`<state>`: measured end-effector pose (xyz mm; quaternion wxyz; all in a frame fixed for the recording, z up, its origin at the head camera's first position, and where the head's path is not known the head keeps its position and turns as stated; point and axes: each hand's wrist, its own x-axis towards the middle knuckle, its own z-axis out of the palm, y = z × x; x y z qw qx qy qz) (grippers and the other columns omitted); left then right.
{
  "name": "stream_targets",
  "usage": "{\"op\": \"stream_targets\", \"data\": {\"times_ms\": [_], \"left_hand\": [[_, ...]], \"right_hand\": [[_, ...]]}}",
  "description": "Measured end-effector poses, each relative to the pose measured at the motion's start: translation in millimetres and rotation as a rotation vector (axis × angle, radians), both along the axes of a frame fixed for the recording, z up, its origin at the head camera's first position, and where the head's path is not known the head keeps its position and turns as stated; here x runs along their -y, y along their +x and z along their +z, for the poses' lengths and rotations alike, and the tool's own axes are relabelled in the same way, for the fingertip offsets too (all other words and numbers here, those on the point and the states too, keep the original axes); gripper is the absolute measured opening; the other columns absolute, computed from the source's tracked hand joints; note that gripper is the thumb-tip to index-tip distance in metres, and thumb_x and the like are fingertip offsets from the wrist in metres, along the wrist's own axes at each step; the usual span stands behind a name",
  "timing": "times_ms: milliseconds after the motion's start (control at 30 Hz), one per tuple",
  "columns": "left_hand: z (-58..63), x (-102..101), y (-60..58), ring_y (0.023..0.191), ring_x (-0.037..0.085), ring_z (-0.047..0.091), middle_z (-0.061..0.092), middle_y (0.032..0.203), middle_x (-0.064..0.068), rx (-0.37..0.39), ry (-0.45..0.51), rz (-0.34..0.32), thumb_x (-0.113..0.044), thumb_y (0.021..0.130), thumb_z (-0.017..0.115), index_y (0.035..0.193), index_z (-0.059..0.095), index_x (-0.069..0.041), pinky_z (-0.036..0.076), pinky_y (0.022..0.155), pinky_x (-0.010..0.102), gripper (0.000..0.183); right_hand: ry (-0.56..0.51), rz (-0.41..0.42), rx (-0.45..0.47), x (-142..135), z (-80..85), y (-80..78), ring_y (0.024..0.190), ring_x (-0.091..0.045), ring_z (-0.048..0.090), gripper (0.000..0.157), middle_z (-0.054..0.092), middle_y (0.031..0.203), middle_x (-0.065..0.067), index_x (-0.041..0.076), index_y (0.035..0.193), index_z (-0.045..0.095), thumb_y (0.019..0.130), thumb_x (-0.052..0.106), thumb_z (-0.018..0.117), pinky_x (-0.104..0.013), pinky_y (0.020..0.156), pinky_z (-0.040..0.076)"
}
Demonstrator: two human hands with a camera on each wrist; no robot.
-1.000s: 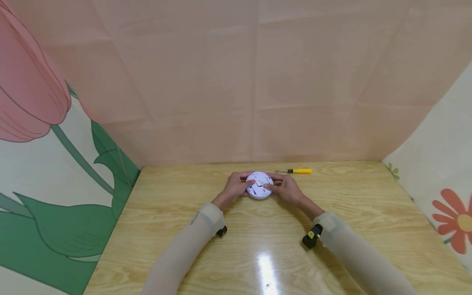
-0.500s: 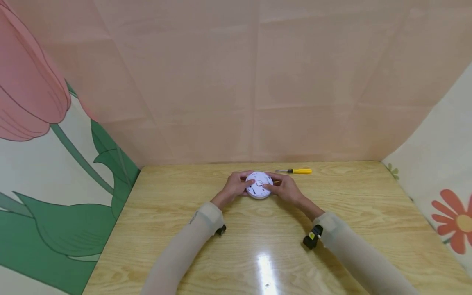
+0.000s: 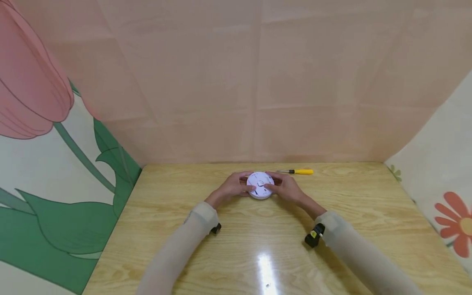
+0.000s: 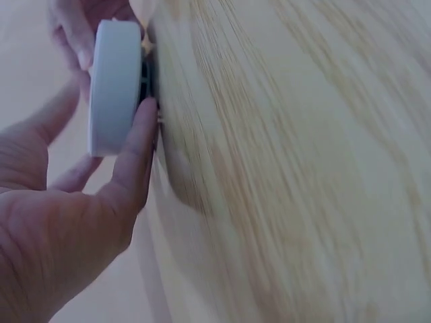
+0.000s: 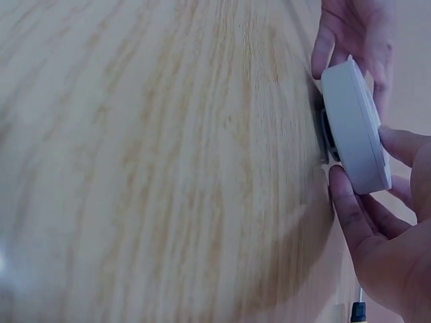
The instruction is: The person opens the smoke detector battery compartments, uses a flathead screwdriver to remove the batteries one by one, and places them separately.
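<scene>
A round white smoke detector (image 3: 261,177) is held between both hands near the far side of the table, its slotted flat face turned up. My left hand (image 3: 232,185) grips its left edge, thumb on the lower left of the face and fingers beneath. On the right edge, my right hand (image 3: 289,189) holds it with the thumb reaching across the face toward the middle. In the left wrist view the detector's white side wall (image 4: 116,87) shows, with a dark part on its underside close over the wood. The right wrist view shows right fingertips (image 5: 341,180) under the rim.
Just beyond the right hand lies a screwdriver with a yellow handle (image 3: 304,172), its shaft pointing left. The wooden table (image 3: 177,184) ends at a plain pinkish backdrop (image 3: 199,135). Flower-printed sheets (image 3: 77,221) stand along both sides.
The left thumb has slid down the face toward the lower left rim, and the left forearm has swung slightly left. My right hand keeps its grip. The detector stays nearly in place.
</scene>
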<state>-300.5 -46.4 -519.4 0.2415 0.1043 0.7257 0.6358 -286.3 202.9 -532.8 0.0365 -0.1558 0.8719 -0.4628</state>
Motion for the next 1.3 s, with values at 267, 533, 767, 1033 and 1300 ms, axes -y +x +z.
{"op": "stream_targets", "data": {"times_ms": [267,533,767,1033,1300], "left_hand": [[2.3,6.7,0.1,0.114,0.027,0.071,0.062,0.142,0.02,-0.189,-0.1,-0.126,0.004,0.083,0.087,0.159,0.044,-0.002,0.059,0.088,0.026,0.087],[1.0,5.2,3.7,0.118,0.028,0.07,0.064,0.141,0.019,-0.22,-0.148,-0.107,0.005,0.079,0.091,0.157,0.047,-0.004,0.059,0.093,0.029,0.09],[-0.8,4.0,3.0,0.11,0.023,0.073,0.069,0.135,0.017,-0.253,-0.155,-0.081,0.002,0.079,0.092,0.153,0.053,-0.006,0.059,0.087,0.026,0.083],[-3.7,4.7,1.7,0.108,0.022,0.073,0.07,0.132,0.017,-0.273,-0.14,-0.079,0.001,0.079,0.092,0.152,0.054,-0.003,0.06,0.085,0.026,0.082],[-1.4,4.6,1.9,0.107,0.021,0.072,0.071,0.129,0.019,-0.276,-0.154,-0.094,0.002,0.08,0.091,0.153,0.052,-0.002,0.059,0.085,0.024,0.082]], "right_hand": [[-0.009,0.038,0.014,-2.7,2.4,-4.5,0.121,-0.038,0.067,0.056,0.062,0.145,-0.026,-0.004,0.148,0.057,0.1,0.018,0.076,-0.036,0.096,0.058],[0.028,0.078,-0.01,-1.6,0.2,-7.5,0.123,-0.037,0.066,0.055,0.064,0.143,-0.024,-0.005,0.149,0.056,0.101,0.017,0.074,-0.049,0.104,0.055],[0.075,0.064,-0.101,0.0,6.1,-5.2,0.115,-0.036,0.068,0.052,0.068,0.135,-0.023,-0.006,0.144,0.06,0.1,0.016,0.076,-0.05,0.098,0.058],[0.135,0.029,-0.277,1.2,10.4,-1.1,0.107,-0.036,0.068,0.051,0.07,0.127,-0.022,-0.005,0.135,0.067,0.093,0.019,0.084,-0.05,0.084,0.061],[0.205,0.0,-0.381,7.9,11.4,3.8,0.106,-0.036,0.067,0.056,0.07,0.122,-0.021,-0.006,0.128,0.072,0.086,0.027,0.091,-0.051,0.086,0.059]]}}
